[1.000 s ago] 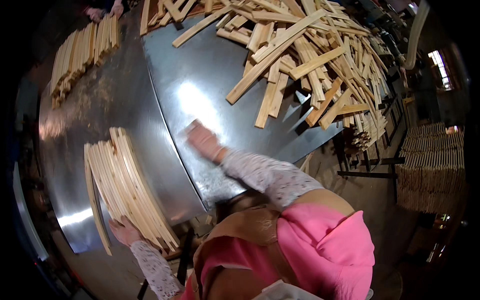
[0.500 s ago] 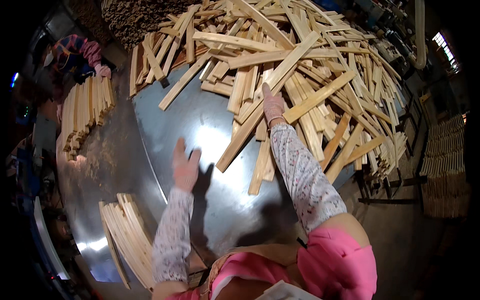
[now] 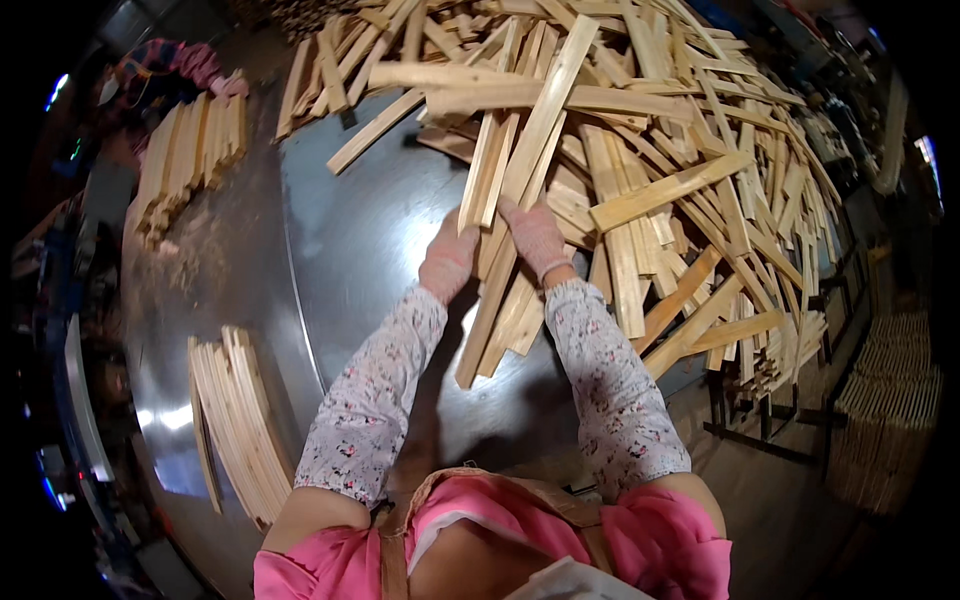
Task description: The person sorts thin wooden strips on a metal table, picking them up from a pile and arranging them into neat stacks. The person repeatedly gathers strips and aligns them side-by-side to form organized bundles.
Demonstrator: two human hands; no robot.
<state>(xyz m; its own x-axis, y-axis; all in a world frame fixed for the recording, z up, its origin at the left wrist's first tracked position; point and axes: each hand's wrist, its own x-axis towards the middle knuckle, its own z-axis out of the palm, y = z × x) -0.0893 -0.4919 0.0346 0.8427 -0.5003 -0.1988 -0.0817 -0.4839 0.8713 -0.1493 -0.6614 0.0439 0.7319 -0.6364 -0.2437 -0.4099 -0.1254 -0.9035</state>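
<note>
Both hands are at the near edge of the loose pile of wooden slats (image 3: 630, 190), close together, with only a narrow gap between them. The left hand (image 3: 447, 262) is at the lower ends of a couple of narrow slats (image 3: 482, 180), its fingers drawn in; the right hand (image 3: 538, 240) is touching the lower part of a long upper slat (image 3: 548, 110), its fingertips toward the left hand. Whether either grip closes fully underneath cannot be told from above. A dark-edged lower slat (image 3: 485, 335) slants between the wrists toward the body, over the metal table (image 3: 350, 230), and a curved crosswise slat (image 3: 450, 75) lies just beyond the fingertips. With so much overlap, a firm hold near the ends and a smooth draw along each slat's length seems kinder than a straight lift, which could lever neighbours loose. Keeping fingers out of the crossings should avoid pinching, and evening the ends between both palms would help pieces lie flush, as in the stack of curved slats (image 3: 235, 420), well behind and left of the left hand.
</note>
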